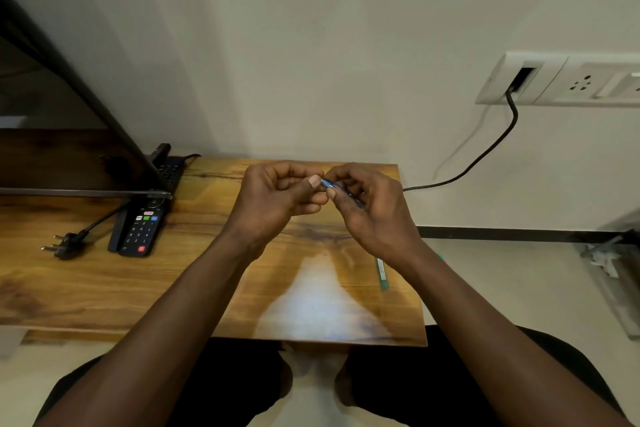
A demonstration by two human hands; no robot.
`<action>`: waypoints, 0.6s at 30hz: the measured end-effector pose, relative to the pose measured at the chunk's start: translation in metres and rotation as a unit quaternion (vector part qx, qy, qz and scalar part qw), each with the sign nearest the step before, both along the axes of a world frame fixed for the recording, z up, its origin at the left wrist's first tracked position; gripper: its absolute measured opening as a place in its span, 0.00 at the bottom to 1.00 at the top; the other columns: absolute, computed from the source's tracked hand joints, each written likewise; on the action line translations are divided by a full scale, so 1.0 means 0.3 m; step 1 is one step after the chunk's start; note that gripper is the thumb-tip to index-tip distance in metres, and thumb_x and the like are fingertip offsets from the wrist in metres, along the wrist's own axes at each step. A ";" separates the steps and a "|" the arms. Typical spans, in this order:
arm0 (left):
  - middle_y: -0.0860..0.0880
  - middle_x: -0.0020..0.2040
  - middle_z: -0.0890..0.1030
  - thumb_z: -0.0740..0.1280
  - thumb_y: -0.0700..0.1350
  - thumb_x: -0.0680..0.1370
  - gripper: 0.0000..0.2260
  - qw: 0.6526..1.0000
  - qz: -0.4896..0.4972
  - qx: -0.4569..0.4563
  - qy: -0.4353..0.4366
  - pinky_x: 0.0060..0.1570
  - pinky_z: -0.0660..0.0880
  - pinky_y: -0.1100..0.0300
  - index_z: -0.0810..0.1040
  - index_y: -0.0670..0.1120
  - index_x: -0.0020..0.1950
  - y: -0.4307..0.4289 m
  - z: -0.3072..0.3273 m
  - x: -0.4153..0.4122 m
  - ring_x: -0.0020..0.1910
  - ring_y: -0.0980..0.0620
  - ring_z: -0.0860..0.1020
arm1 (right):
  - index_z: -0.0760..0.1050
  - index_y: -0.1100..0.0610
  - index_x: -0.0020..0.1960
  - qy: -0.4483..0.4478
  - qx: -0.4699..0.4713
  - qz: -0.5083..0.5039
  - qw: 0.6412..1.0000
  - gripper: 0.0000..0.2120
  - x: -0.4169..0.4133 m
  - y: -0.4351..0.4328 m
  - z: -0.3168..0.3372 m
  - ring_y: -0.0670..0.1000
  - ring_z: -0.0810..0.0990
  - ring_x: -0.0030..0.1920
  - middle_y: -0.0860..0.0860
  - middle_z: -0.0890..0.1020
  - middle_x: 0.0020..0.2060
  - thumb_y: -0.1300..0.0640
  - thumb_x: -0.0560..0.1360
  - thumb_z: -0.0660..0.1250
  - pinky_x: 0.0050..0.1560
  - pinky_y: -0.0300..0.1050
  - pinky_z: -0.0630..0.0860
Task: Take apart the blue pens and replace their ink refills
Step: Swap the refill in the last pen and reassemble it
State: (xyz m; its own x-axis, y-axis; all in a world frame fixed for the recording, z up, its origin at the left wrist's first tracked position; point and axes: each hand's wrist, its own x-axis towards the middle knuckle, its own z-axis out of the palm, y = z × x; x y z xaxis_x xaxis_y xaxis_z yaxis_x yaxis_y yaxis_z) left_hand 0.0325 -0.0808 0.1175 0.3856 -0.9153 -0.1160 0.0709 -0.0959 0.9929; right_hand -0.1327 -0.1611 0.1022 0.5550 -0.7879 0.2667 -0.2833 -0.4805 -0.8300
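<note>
Above the wooden bench both hands meet in the air, near its far edge. The right hand curls round the barrel of a blue pen, I think to keep it steady. The left hand pinches its end, probably to unscrew it. A thin green strip lies on the bench beside the right wrist, perhaps a refill.

- Both forearms, bare, reach forward and angle inward, so the hands meet almost knuckle to knuckle.
- Left hand: fingers curled in, thumb tip pinching one end of the blue pen.
- Right hand: fingers curled round the same pen (back of the hand uppermost), thumb pressed underneath.
</note>
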 end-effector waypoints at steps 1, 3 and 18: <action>0.38 0.46 0.88 0.71 0.37 0.81 0.07 1.000 0.004 -0.001 0.006 0.47 0.85 0.55 0.84 0.38 0.58 -0.007 -0.001 -0.003 0.46 0.46 0.88 | 0.83 0.53 0.57 -0.004 0.009 0.000 1.000 0.08 0.002 -0.007 -0.001 0.43 0.82 0.47 0.41 0.84 0.47 0.59 0.79 0.71 0.47 0.37 0.78; 0.37 0.47 0.88 0.71 0.37 0.81 0.07 1.000 0.012 -0.003 0.016 0.47 0.85 0.55 0.84 0.38 0.58 -0.016 0.000 -0.007 0.46 0.46 0.87 | 0.83 0.52 0.58 -0.012 0.025 -0.001 1.000 0.09 0.005 -0.020 -0.004 0.44 0.83 0.47 0.42 0.84 0.47 0.59 0.79 0.71 0.48 0.40 0.80; 0.39 0.45 0.88 0.70 0.39 0.82 0.04 1.000 0.023 -0.009 0.003 0.46 0.85 0.56 0.83 0.40 0.53 -0.019 0.006 -0.028 0.46 0.45 0.88 | 0.84 0.52 0.58 -0.021 0.033 0.016 0.999 0.09 -0.005 -0.032 -0.006 0.46 0.83 0.47 0.43 0.84 0.47 0.59 0.79 0.71 0.50 0.51 0.82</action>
State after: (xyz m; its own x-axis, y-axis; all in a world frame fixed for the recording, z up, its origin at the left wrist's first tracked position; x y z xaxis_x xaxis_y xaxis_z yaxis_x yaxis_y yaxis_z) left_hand 0.0240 -0.0864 0.1192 0.4266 -0.8987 -0.1018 0.0799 -0.0747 0.9940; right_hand -0.1343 -0.1706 0.1004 0.5706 -0.7861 0.2374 -0.2332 -0.4323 -0.8711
